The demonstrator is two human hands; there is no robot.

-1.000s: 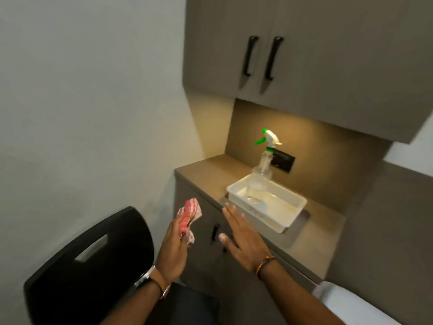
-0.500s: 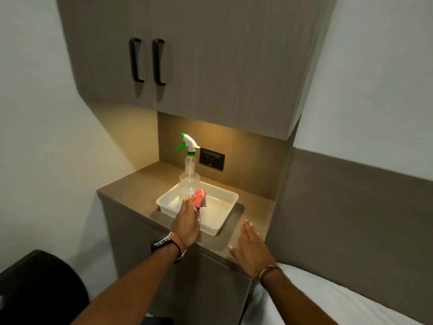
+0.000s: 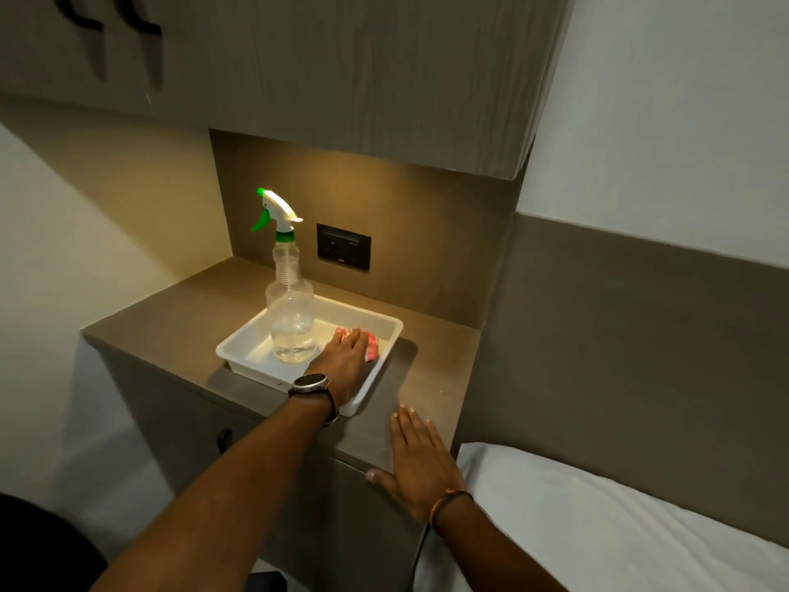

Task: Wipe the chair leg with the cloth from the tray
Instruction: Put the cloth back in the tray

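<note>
Left hand (image 3: 346,364) in the white tray (image 3: 239,350), fingers over the red-checked cloth (image 3: 372,344), grip unclear; right hand (image 3: 420,465) flat, open.

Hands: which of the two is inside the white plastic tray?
The left hand, wearing the wristwatch, rests on the red-and-white checked cloth in the tray; the right hand lies flat on the brown countertop.

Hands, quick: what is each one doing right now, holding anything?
Left hand: in the white tray, fingers over the red-and-white cloth; whether it grips cannot be told.
Right hand: open, flat on the counter edge, holding nothing.
</note>
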